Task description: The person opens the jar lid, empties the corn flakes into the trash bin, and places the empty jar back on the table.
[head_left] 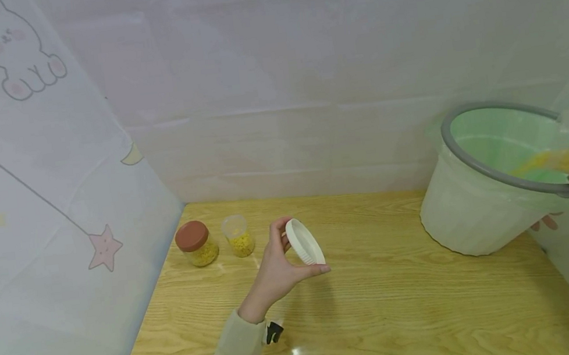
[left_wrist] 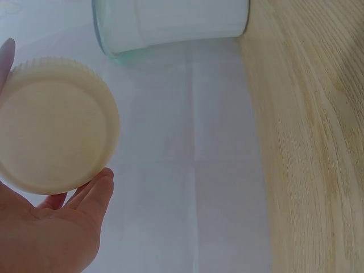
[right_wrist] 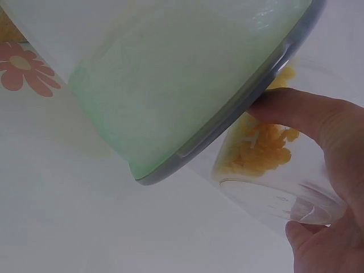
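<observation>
My left hand (head_left: 280,267) pinches a white ridged jar lid (head_left: 305,243) by its rim, above the middle of the table; its flat face fills the left of the left wrist view. At the right edge, my right hand (right_wrist: 335,142) grips a clear jar (right_wrist: 273,196) tilted over the rim of a waste bin (head_left: 469,203) lined with a green bag. Yellow-orange pieces (right_wrist: 256,151) lie inside the jar, and a blurred yellow streak in the head view spreads toward the bin's mouth. Part of the jar hides behind the bin's grey rim (right_wrist: 227,122) and my fingers.
At the table's back left stand a jar with a reddish-brown lid (head_left: 192,236) and a clear container (head_left: 234,227), both with yellow contents. The wooden table (head_left: 385,318) meets patterned sheeting on the left, back and right. The bin leans or stands at the back right.
</observation>
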Action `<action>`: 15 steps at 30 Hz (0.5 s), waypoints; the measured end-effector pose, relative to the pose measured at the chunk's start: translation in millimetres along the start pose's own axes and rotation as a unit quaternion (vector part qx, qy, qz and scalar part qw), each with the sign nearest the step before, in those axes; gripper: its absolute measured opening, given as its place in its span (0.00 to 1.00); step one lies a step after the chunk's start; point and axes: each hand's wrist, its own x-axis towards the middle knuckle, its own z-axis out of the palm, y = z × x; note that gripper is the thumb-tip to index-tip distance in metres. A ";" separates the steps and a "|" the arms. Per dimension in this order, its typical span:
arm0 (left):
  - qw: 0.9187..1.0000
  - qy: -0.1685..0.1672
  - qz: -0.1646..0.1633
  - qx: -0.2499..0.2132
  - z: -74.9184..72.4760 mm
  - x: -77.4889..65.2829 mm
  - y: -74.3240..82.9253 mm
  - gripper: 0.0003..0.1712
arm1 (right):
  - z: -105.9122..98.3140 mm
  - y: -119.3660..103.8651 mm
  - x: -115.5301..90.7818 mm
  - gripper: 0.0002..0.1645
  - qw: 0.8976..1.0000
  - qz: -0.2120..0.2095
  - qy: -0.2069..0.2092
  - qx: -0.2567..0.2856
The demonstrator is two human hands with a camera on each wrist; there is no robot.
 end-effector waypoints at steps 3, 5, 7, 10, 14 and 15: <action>1.000 -0.003 -0.006 -0.004 -0.6 -0.9 4.1 0.60 | 1.2 -0.9 0.8 0.71 1.000 -0.001 -0.003 0.003; 1.000 -0.007 -0.005 -0.007 -1.7 -2.4 12.0 0.59 | 2.2 -1.2 1.0 0.70 1.000 -0.001 -0.006 0.008; 1.000 -0.010 -0.003 -0.012 -2.8 -4.1 20.2 0.59 | 2.8 -1.1 1.1 0.69 1.000 -0.003 -0.005 0.012; 1.000 -0.014 0.002 -0.012 -4.8 -6.5 32.1 0.58 | 4.2 -0.7 1.7 0.67 1.000 -0.003 -0.006 0.015; 1.000 -0.016 0.000 -0.006 -5.5 -7.6 36.4 0.57 | 5.6 -1.4 5.1 0.63 1.000 0.003 -0.003 0.006; 1.000 -0.016 0.001 -0.006 -5.5 -7.6 35.6 0.57 | 5.7 -1.7 5.9 0.62 1.000 0.005 -0.002 0.003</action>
